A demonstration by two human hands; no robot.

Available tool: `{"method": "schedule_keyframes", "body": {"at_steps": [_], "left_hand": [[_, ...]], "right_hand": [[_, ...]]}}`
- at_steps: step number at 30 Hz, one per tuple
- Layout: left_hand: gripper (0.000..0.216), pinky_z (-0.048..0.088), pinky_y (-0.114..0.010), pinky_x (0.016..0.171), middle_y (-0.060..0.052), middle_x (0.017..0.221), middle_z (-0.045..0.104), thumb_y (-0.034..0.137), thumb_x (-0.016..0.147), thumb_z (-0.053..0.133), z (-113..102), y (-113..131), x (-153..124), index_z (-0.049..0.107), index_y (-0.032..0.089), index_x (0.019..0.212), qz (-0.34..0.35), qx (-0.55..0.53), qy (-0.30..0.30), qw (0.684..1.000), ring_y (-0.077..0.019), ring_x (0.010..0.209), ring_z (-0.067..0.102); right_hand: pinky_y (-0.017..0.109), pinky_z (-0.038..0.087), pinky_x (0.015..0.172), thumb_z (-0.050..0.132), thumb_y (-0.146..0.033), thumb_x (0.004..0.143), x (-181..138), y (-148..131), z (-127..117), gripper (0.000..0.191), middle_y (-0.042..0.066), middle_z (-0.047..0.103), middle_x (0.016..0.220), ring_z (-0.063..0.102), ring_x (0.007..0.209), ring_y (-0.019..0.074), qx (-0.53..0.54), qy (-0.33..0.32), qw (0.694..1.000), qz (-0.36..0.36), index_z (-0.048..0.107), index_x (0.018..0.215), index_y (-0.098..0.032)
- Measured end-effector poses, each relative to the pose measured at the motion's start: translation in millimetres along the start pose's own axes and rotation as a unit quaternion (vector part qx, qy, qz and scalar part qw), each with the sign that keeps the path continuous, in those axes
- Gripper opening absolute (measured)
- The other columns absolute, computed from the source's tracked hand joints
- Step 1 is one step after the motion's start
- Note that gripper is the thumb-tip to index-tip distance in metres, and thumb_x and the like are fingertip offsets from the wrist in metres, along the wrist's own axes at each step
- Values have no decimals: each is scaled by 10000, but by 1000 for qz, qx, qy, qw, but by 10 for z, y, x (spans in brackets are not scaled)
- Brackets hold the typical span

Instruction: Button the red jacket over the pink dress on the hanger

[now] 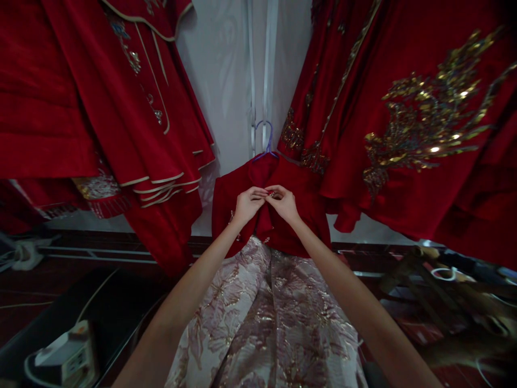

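A short red jacket (311,215) hangs on a purple hanger (270,141) in front of me, above a pale brocade skirt (258,318) with a shiny floral pattern. At the jacket's front opening, just below the collar, my left hand (250,203) and my right hand (283,202) meet fingertip to fingertip. Both hands pinch the jacket's front edges, close to a small beaded fastening partly covered by my fingers. Lower on the front, small beaded ornaments show near the opening and on the left side.
Red garments with cream piping (161,134) hang at the left. A red garment with gold sequin embroidery (428,118) hangs at the right. A white power strip (72,355) rests on a black surface at lower left. Wooden pieces (436,302) clutter the lower right.
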State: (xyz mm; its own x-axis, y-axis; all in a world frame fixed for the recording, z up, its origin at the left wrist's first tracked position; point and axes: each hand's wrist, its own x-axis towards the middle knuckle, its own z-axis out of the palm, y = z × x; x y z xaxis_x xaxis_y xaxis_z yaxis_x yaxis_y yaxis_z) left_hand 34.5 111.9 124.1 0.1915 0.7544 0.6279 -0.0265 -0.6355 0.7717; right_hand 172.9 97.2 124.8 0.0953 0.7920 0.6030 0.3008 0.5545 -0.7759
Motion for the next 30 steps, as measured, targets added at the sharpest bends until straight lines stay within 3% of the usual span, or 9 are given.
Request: {"method": "schedule_keyframes", "body": {"at_steps": [5,10,14,16,19,21,23,27,30], "left_hand": [[198,530,-254,738,-53,926,649,121,720,585,102,44,-137,594,167,913,20,27,54,998,-126,815,637],[143,532,-240,683,-57,954,621,168,784,533,107,-84,-341,540,177,927,-36,13,108,993,-118,807,626],[125,529,-250,587,-45,841,623,189,827,435,79,-209,-586,524,162,911,-152,-72,13,986,-98,635,610],[120,518,-246,579,-44,832,623,198,810,462,41,-192,-683,547,161,887,-148,-39,-17,988,-104,634,604],[113,502,-269,648,-37,852,604,187,774,514,-82,-109,-751,574,179,870,-78,120,80,987,-120,686,584],[164,485,-317,743,-46,897,578,169,730,565,-205,-92,-754,566,186,893,-37,246,181,952,-148,765,568],[252,467,-356,792,-57,920,552,169,678,626,-334,-147,-745,530,179,911,-32,321,237,916,-174,820,555],[232,475,-302,706,-35,843,543,195,733,588,-508,-381,-757,453,179,921,-65,288,186,937,-149,753,567],[235,470,-259,668,-34,855,550,205,748,577,-548,-494,-782,439,185,937,-62,241,172,953,-130,744,574]], "right_hand": [[277,509,746,619,-255,688,-49,-12,-4,276,26,671,863,626,753,140,-18,-7,1000,-12,632,955,-186],[294,526,738,578,-315,750,-357,65,38,429,46,605,982,613,878,151,56,6,998,-2,405,1131,-221],[336,506,787,684,-332,657,-685,104,50,546,96,536,1088,579,953,193,-43,1,999,-14,369,1086,-210],[343,499,774,677,-314,663,-799,102,26,556,85,549,1048,593,886,188,-83,-25,996,-7,354,1103,-209],[299,492,624,612,-279,713,-894,94,-41,456,4,571,844,575,645,140,-96,-48,993,49,351,1082,-222],[271,480,582,607,-276,717,-926,66,-97,372,-30,541,762,545,599,121,-71,-37,994,71,380,1007,-225],[242,476,542,629,-310,709,-951,-7,-157,317,-42,501,739,529,608,109,-11,-42,995,86,395,906,-227],[194,451,427,688,-367,672,-999,-264,-253,361,-60,422,723,471,568,82,138,-129,973,134,377,796,-232],[205,491,478,743,-327,621,-1016,-413,-270,391,-51,454,758,492,597,79,204,-180,951,148,415,810,-230]]}}
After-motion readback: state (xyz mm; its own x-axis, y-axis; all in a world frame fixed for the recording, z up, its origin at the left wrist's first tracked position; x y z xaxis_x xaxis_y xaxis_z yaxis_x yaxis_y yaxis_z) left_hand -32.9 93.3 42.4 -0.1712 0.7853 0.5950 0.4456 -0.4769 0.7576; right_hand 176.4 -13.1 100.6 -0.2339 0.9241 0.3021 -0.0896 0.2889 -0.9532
